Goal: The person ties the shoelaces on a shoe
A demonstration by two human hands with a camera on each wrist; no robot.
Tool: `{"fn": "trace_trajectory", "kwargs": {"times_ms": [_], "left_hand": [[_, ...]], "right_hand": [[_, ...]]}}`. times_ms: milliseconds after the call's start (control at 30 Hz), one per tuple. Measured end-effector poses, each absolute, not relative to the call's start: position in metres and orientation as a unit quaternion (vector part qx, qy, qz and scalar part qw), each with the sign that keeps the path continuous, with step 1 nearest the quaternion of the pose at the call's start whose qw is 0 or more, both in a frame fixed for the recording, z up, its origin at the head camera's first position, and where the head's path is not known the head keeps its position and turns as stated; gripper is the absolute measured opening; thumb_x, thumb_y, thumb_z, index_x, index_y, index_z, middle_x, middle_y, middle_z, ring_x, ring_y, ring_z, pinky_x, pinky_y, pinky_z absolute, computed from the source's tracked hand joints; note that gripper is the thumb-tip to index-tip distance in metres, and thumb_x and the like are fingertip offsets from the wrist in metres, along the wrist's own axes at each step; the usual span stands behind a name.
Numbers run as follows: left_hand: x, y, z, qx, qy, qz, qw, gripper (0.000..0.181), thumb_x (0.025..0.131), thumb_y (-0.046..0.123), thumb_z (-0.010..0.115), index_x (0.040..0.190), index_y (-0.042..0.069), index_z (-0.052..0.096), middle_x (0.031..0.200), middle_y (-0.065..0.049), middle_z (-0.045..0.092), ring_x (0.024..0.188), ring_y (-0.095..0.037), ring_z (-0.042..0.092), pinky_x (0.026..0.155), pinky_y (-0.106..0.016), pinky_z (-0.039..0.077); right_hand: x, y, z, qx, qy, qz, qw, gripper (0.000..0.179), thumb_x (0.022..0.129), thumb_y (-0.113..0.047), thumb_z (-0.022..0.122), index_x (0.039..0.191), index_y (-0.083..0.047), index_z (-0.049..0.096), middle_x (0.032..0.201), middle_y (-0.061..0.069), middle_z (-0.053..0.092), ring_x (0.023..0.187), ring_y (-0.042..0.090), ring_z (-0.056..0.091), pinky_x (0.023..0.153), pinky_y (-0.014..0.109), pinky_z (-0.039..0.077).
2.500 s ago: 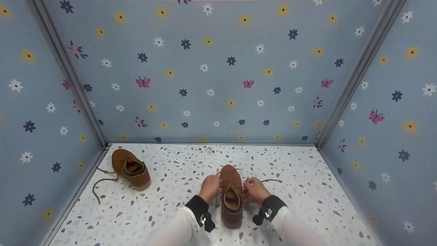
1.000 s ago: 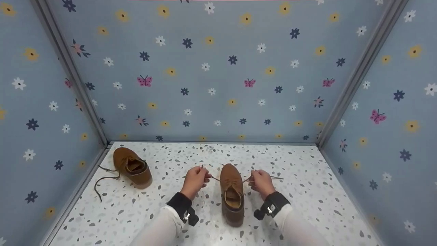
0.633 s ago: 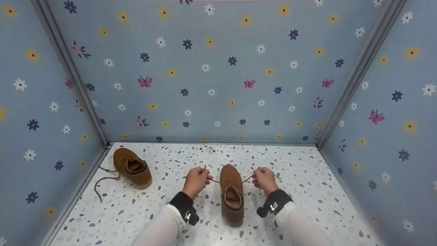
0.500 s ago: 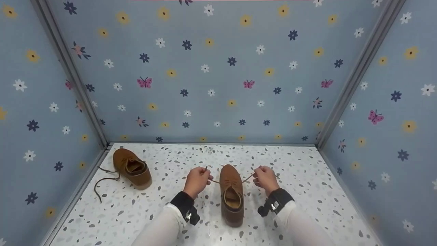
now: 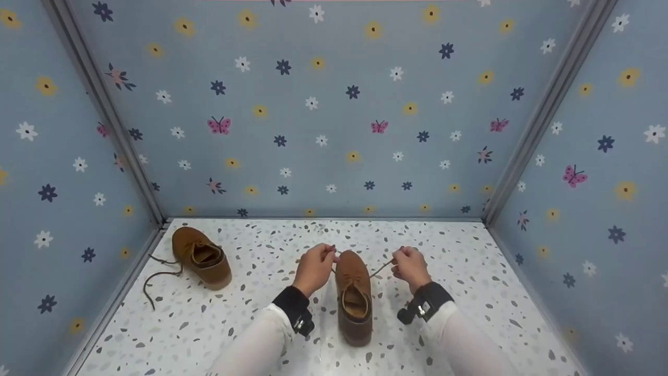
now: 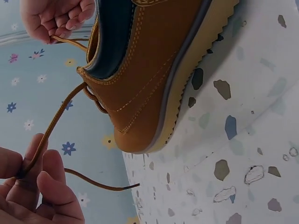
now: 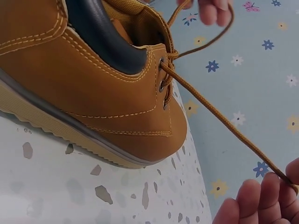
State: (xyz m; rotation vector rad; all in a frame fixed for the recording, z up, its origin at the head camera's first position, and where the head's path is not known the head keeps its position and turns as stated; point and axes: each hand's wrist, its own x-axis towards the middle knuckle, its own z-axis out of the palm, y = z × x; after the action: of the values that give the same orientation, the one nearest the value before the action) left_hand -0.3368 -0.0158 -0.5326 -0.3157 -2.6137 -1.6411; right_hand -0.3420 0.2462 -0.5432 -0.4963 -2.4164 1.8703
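Note:
A brown lace-up shoe (image 5: 352, 266) stands upright on the speckled floor, toe pointing away from me. Its left shoelace (image 6: 56, 116) runs from the eyelets to my left hand (image 5: 314, 269), which pinches it just left of the toe. Past those fingers, a free lace end (image 6: 103, 186) dangles. On the other side my right hand (image 5: 412, 267) pinches the right shoelace (image 7: 224, 119), drawn out straight from the top eyelet. Both hands are apart from the shoe's body.
A second brown shoe (image 5: 201, 256) sits at the far left, its undone laces (image 5: 151, 282) spread toward the left wall. Flowered blue panels (image 5: 334, 120) with grey metal corner strips enclose the floor (image 5: 271, 245) at the back and both sides.
From beside the shoe, both hands first drew the laces outward. In the last half second my left hand has moved right and forward toward the toe; my right hand shifted slightly outward and forward.

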Motion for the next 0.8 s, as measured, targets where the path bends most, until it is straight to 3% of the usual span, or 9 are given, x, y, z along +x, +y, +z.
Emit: {"fn": "trace_trajectory", "kwargs": {"times_ms": [133, 300, 567, 800], "left_hand": [[-0.336, -0.007, -0.528, -0.179, -0.829, -0.530, 0.012, 0.027, 0.111, 0.024, 0.050, 0.129, 0.017, 0.070, 0.124, -0.010, 0.076, 0.113, -0.025, 0.072, 0.094, -0.043, 0.057], [-0.337, -0.001, -0.531, -0.234, -0.826, -0.511, -0.035, 0.030, 0.110, 0.028, 0.053, 0.134, 0.022, 0.070, 0.139, 0.000, 0.070, 0.132, -0.023, 0.064, 0.112, -0.046, 0.050], [-0.342, -0.010, -0.543, -0.212, -0.846, -0.485, -0.058, 0.022, 0.106, 0.022, 0.061, 0.122, 0.011, 0.073, 0.116, -0.007, 0.075, 0.106, -0.022, 0.070, 0.092, -0.043, 0.056], [-0.345, -0.020, -0.547, -0.176, -0.836, -0.513, -0.084, 0.025, 0.105, 0.021, 0.062, 0.122, 0.005, 0.072, 0.114, -0.012, 0.076, 0.109, -0.027, 0.071, 0.097, -0.047, 0.056]], "right_hand": [[-0.342, 0.248, -0.543, -0.153, -0.780, 0.606, 0.025, 0.023, 0.101, -0.021, 0.053, 0.114, -0.004, 0.063, 0.099, 0.010, 0.065, 0.075, 0.016, 0.062, 0.071, 0.029, 0.058], [-0.342, 0.250, -0.543, -0.151, -0.776, 0.612, 0.022, 0.024, 0.102, -0.023, 0.055, 0.115, -0.004, 0.062, 0.098, 0.009, 0.064, 0.074, 0.015, 0.061, 0.070, 0.028, 0.057], [-0.341, 0.254, -0.541, -0.137, -0.794, 0.592, 0.020, 0.029, 0.105, -0.029, 0.055, 0.110, -0.002, 0.065, 0.097, 0.008, 0.065, 0.074, 0.015, 0.061, 0.069, 0.028, 0.057], [-0.339, 0.258, -0.535, -0.109, -0.802, 0.586, 0.024, 0.031, 0.107, -0.029, 0.054, 0.106, -0.004, 0.071, 0.091, 0.005, 0.062, 0.070, 0.014, 0.060, 0.068, 0.027, 0.055]]}}
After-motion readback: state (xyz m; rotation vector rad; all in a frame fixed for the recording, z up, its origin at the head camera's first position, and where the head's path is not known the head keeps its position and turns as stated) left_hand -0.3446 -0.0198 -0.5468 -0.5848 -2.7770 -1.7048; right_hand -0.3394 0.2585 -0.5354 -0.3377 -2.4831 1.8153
